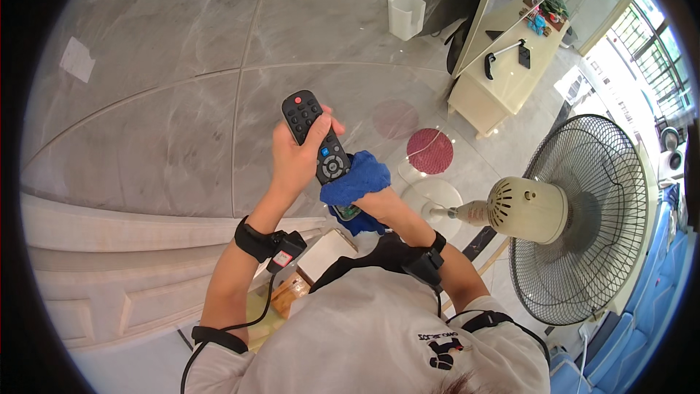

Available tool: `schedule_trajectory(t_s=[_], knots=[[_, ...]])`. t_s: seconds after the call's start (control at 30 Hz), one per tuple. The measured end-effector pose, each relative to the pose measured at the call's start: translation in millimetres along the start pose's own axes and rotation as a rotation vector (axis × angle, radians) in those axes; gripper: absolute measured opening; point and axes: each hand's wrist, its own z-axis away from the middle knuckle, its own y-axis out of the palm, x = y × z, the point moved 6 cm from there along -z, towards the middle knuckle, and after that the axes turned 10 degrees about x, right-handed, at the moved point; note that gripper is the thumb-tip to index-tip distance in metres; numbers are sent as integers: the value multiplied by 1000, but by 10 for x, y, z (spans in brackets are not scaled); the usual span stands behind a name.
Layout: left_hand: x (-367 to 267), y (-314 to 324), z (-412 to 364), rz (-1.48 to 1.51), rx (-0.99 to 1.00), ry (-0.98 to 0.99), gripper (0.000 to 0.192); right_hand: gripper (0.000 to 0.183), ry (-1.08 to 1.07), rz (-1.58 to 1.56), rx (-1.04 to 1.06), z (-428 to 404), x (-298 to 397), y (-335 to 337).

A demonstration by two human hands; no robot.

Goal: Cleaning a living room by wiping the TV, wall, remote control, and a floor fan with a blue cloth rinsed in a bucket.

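My left hand [298,156] grips a black remote control [311,131] by its upper part, the thumb lying over its buttons. A blue cloth [358,178] wraps the remote's lower end and covers most of my right hand [374,200], whose fingers are hidden beneath it. The remote is tilted, its red button at the far end and its round navigation pad close to the cloth. Under the cloth, near my right wrist, part of another object [347,210] shows; I cannot tell what it is.
A standing fan [528,209] is close on the right. Beyond it are a cream cabinet [486,93] bearing small items and a blue sofa [651,284]. A white plastic holder [406,15] is at the wall, a red round mat [430,151] on the floor, and pale furniture [136,251] at left.
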Motion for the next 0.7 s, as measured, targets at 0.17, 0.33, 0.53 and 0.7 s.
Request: schedule_trajectory(t_s=[0.17, 0.33, 0.53, 0.7], knots=[[2, 55, -10, -158, 6, 74, 17, 31, -11, -142, -73, 52, 21, -55], [-5, 11, -100, -80, -31, 75, 17, 15, -677, 836, -92, 105, 307, -115], [-20, 75, -105, -83, -60, 152, 18, 15, -393, 162, -277, -20, 68, -199], [53, -42, -155, 120, -5, 8, 19, 18, -551, 437, -105, 2, 280, -267]])
